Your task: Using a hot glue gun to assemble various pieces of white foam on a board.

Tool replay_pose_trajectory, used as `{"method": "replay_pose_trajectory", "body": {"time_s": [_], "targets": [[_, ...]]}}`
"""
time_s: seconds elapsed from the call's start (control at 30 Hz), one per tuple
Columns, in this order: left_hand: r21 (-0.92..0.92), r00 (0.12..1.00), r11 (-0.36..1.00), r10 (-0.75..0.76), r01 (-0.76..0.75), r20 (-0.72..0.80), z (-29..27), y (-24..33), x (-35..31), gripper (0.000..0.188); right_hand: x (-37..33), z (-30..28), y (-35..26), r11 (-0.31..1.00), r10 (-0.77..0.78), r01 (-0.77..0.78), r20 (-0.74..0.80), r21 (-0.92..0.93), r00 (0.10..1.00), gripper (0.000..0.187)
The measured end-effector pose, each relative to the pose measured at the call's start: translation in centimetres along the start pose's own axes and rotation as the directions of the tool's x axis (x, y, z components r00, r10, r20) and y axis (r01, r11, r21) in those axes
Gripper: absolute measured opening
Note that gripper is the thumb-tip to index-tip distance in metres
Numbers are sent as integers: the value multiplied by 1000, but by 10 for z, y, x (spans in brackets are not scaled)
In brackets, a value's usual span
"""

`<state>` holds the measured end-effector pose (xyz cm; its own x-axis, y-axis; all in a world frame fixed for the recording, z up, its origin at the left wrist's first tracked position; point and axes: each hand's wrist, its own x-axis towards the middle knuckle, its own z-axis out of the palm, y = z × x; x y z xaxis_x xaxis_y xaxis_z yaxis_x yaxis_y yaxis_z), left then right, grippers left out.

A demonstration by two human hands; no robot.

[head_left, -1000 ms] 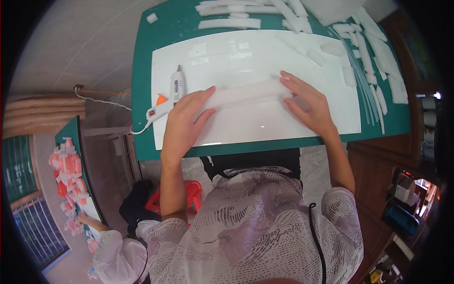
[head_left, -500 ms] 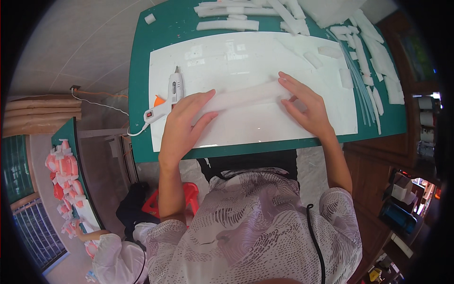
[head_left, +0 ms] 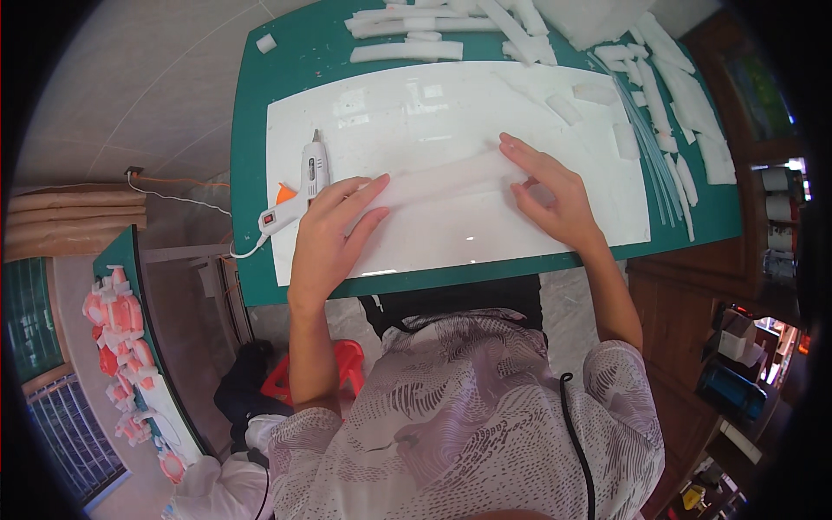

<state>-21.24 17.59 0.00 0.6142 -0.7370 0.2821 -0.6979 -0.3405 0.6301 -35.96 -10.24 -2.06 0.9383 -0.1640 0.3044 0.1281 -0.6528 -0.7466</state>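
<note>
A long, soft-looking white foam roll [head_left: 446, 178] lies level between my hands, over the glossy white board [head_left: 416, 113]. My left hand [head_left: 334, 230] grips its left end, thumb on the near side and fingers on the far side. Its right end sits between the thumb and fingers of my right hand [head_left: 555, 198], which are bent round it. White on white, the roll's outline is faint. Just beyond my left hand, a white glue gun [head_left: 315, 169] with an orange trigger rests on the board, its nozzle pointing away.
Several white foam strips [head_left: 407, 51] lie at the green table's [head_left: 256, 104] far edge. Thin translucent sticks [head_left: 654, 147] and more foam pieces [head_left: 700, 104] are at the right. Left, a co-worker's white sleeve [head_left: 221, 490] shows near a red stool [head_left: 349, 360] and pink-and-white pieces [head_left: 117, 312].
My hands keep hold of the foam roll with hardly any movement. The whole view has shifted slightly. At the lower left, the co-worker's arm has drawn back toward the bottom edge.
</note>
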Motion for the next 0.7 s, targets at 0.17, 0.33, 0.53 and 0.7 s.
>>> {"method": "replay_pose_trajectory", "body": {"time_s": [0.17, 0.33, 0.53, 0.7], "targets": [[22, 1000, 1000, -18, 18, -10, 0, -2, 0, 38, 0, 0, 1, 999, 32, -31, -21, 29, 999, 52], [24, 1000, 1000, -15, 15, -11, 0, -1, 0, 38, 0, -2, 1, 998, 44, -44, -2, 41, 999, 51], [-2, 999, 999, -46, 46, -16, 0, 1, 0, 38, 1, -4, -2, 997, 70, -70, -2, 31, 998, 50], [58, 998, 998, 31, -27, -58, -2, -1, 1, 36, 2, -4, -3, 997, 71, -71, 4, 32, 997, 50]]}}
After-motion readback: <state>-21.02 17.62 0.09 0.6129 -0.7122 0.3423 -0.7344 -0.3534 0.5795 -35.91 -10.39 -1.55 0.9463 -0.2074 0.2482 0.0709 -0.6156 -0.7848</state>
